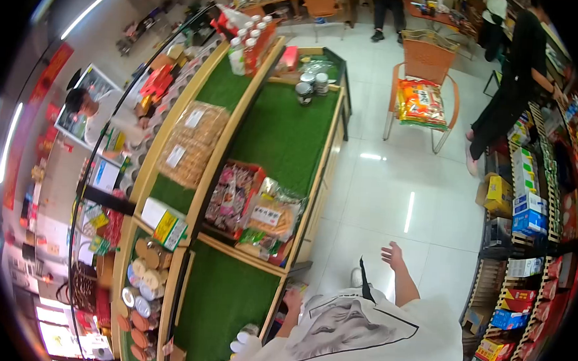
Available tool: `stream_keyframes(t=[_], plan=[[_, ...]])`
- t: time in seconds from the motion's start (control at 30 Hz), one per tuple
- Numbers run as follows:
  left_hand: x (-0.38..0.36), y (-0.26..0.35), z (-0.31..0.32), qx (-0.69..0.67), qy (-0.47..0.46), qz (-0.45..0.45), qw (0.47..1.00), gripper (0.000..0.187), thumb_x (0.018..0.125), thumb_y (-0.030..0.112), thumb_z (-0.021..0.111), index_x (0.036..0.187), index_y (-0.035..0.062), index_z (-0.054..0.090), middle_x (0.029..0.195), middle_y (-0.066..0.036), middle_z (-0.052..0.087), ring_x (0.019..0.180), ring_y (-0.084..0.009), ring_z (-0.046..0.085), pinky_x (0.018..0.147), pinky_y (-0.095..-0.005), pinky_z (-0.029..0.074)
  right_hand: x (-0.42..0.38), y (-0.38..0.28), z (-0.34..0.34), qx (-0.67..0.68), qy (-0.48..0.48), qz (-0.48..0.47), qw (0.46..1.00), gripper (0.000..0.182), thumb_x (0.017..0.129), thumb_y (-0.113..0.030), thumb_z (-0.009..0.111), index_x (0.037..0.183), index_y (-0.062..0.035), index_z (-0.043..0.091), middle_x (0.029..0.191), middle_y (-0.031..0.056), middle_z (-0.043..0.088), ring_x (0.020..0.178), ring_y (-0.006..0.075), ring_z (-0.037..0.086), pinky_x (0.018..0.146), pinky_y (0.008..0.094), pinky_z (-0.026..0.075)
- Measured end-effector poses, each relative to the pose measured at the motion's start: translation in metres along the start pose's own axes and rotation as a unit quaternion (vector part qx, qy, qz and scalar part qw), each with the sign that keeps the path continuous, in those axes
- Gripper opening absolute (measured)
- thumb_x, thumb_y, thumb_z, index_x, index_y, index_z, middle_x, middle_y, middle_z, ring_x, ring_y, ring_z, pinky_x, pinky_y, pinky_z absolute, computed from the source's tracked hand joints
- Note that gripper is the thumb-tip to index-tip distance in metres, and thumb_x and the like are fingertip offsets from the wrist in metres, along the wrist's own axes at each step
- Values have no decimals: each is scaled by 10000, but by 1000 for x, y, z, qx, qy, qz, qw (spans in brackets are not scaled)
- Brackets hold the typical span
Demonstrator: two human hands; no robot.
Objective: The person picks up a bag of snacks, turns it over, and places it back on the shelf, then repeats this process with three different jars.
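Observation:
My right hand [393, 255] is held out over the tiled floor with its fingers apart and nothing in it. Low beside the wooden edge of the display stand [296, 245] is my left hand [293, 299]; its fingers are small and blurred. Nearest to that hand, the stand has a green-lined compartment [226, 300] with a few white-lidded containers [245, 336] at its near end. The compartment beyond holds a red box of wrapped sweets [231, 194] and a clear bag of pale snacks [274, 215].
An orange chair [426, 57] carrying a colourful packet [421, 102] stands ahead on the floor. A person in black [523, 55] is at the right-hand shelves [524, 249], and another person [92, 110] is behind the stand. Jars [144, 329] line the stand's upper tier.

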State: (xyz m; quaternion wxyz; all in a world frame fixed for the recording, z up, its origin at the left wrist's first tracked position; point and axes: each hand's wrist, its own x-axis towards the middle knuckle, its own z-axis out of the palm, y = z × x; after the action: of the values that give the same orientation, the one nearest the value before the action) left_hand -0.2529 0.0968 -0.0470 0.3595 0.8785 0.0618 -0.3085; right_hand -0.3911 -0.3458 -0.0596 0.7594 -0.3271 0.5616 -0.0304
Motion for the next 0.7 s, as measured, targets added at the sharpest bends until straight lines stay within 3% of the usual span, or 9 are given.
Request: stream_keyframes(t=[0.03, 0.1, 0.17, 0.27, 0.37, 0.47, 0.57, 0.63, 0.7], plan=[[27, 29, 25, 237, 26, 195, 951, 312, 824, 270, 578, 1039, 48, 628, 779, -187, 627, 844, -359, 611, 815, -407, 467, 2, -11, -20, 39, 31, -15, 999, 522, 863, -436, 484, 1299, -161, 401, 1107, 154, 599, 914, 286, 568, 737, 420, 485], [54, 107, 60, 107, -83, 212, 968, 371, 834, 299, 605, 1087, 27, 603, 989, -208, 627, 963, -376, 584, 856, -404, 458, 4, -20, -48, 82, 71, -22, 994, 506, 854, -433, 489, 1269, -154, 409, 1134, 152, 585, 923, 294, 561, 755, 431, 482], [105, 168, 92, 82, -195, 252, 944, 418, 869, 335, 583, 1154, 29, 565, 1142, -191, 582, 1037, -325, 570, 872, -385, 460, 14, -17, -48, 93, 82, -14, 992, 473, 845, -432, 496, 1217, -147, 435, 1140, 149, 578, 907, 295, 563, 757, 439, 484], [86, 288, 92, -110, -231, 127, 958, 418, 897, 331, 550, 1197, 39, 536, 1130, -152, 586, 1019, -263, 575, 850, -362, 474, 17, -7, -17, 112, 29, 35, 993, 421, 831, -421, 545, 1134, -143, 459, 1101, 139, 585, 930, 303, 570, 773, 446, 491], [122, 308, 103, -71, -260, 188, 944, 415, 900, 325, 538, 1207, 45, 530, 1090, -129, 591, 943, -206, 582, 794, -356, 492, 12, -28, 17, 5, -98, 132, 986, 427, 846, -386, 565, 1171, -123, 477, 1096, 144, 598, 923, 298, 592, 788, 427, 508], [163, 312, 107, -85, -284, 34, 954, 406, 884, 326, 544, 1181, 50, 542, 975, -111, 615, 803, -207, 585, 685, -356, 491, 36, -86, 45, -217, -126, 146, 957, 459, 861, -372, 554, 1213, -86, 480, 1045, 149, 615, 860, 278, 613, 755, 405, 524], [215, 314, 100, -65, -305, -57, 948, 384, 866, 326, 553, 1136, 53, 561, 843, -82, 618, 670, -192, 563, 562, -359, 468, 68, -140, 59, -219, 14, 45, 975, 464, 860, -343, 546, 1215, -52, 481, 1038, 164, 619, 813, 266, 630, 691, 389, 535], [246, 326, 93, -53, -296, -88, 950, 376, 867, 402, 534, 1081, 94, 521, 925, -52, 595, 699, -160, 564, 578, -309, 458, 106, -175, 60, -213, 62, 57, 974, 448, 855, -321, 541, 1211, -58, 477, 1006, 168, 627, 787, 278, 631, 638, 398, 526], [265, 362, 80, -114, -271, -77, 953, 385, 857, 424, 534, 1044, 86, 535, 930, -43, 602, 714, -185, 572, 595, -336, 468, 147, -224, 78, -183, 79, 62, 978, 445, 843, -306, 568, 1193, -48, 469, 937, 171, 642, 721, 276, 634, 552, 382, 517]])
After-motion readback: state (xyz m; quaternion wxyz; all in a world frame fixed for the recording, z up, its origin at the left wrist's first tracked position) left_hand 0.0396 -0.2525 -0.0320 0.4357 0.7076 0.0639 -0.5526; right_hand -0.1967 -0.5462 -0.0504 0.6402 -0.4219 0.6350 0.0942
